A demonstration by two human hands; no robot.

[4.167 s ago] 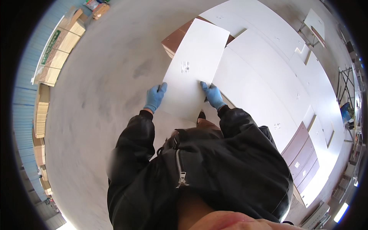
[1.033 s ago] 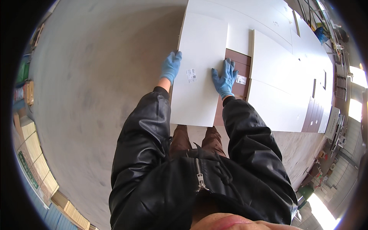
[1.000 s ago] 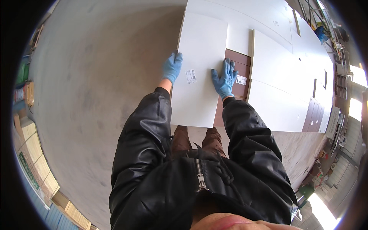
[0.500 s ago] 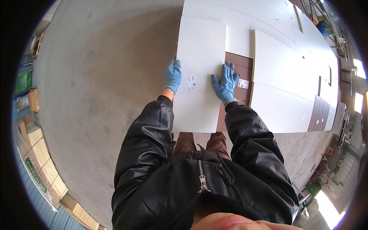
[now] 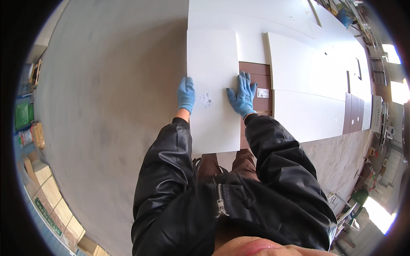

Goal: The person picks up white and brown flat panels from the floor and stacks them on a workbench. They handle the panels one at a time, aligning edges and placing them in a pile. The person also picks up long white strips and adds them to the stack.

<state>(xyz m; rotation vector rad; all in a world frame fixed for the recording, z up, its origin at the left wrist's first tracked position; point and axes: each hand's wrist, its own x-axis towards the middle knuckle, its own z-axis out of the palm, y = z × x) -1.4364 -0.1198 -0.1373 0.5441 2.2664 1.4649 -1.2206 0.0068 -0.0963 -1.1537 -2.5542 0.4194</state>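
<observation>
I am gripping the white panel [image 5: 212, 91] at both long edges: my left hand [image 5: 186, 94] is curling its fingers over the left edge, my right hand [image 5: 242, 94] is lying flat, fingers spread, on the right edge. Over the last second the panel has been sliding forward above the brown board [image 5: 256, 83], drawing alongside the white sheets [image 5: 307, 72] on the grey floor [image 5: 106, 106]; placement appears nearly complete.

Bare grey concrete floor [image 5: 106, 106], white panels [image 5: 316, 81] and brown boards [image 5: 353, 113] laid flat at right, stacked cartons [image 5: 47, 192] along left edge (daylight glare [image 5: 395, 45] from right-side openings).
</observation>
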